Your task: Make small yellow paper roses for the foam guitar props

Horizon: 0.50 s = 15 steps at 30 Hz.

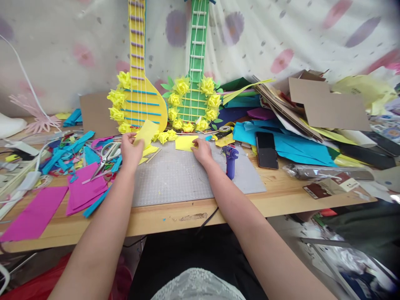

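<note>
In my left hand (pixel 131 151) is a yellow paper piece (pixel 146 133), raised and tilted over the left part of the grey cutting mat (pixel 175 179). My right hand (pixel 202 151) has its fingertips on another yellow paper rectangle (pixel 184 143) lying at the mat's back edge; whether they pinch it or only press on it, I cannot tell. More yellow paper strips (pixel 150 151) and a thin stick lie just right of my left hand. Behind stand a yellow paper lute (pixel 150 100) and a green one (pixel 195 93), both trimmed with yellow paper flowers.
Right of my right hand stands a purple glue gun (pixel 230 161), with a black phone (pixel 266 150) beyond it. Scissors (pixel 109 153), magenta sheets (pixel 84 187) and blue scraps lie left. Stacked cardboard and coloured paper (pixel 281 141) fill the right side.
</note>
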Tool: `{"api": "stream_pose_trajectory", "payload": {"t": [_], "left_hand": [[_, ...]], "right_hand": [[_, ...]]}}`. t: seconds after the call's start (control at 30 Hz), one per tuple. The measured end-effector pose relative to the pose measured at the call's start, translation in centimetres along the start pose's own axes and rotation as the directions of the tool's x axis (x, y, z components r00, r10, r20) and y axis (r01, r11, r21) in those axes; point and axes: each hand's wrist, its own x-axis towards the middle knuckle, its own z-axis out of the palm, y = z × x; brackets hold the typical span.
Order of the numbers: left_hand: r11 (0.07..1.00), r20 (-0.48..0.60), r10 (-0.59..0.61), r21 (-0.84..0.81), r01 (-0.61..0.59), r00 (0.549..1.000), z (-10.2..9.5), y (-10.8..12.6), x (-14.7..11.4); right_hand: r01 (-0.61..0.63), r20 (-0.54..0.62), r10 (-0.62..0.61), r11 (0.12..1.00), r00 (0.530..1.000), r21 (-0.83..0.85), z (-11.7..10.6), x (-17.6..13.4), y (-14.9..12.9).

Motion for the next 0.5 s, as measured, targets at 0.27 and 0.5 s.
{"api": "stream_pose_trajectory", "payload": {"t": [0.27,0.5], "left_hand": [[0.926,-0.055,-0.169,0.334,0.178,0.984,-7.3,-3.4,2.4],[0.88,-0.116,0.173,0.463,-0.101,0.978,-5.8,-1.4,0.3]], "right_hand": [[-0.066,-0.018,0.068,0.995,0.998,0.077,0.1,0.2,-0.1],[-0.005,-0.105,0.014,0.996,0.994,0.091,-1.0,0.1,-0.8]]}}
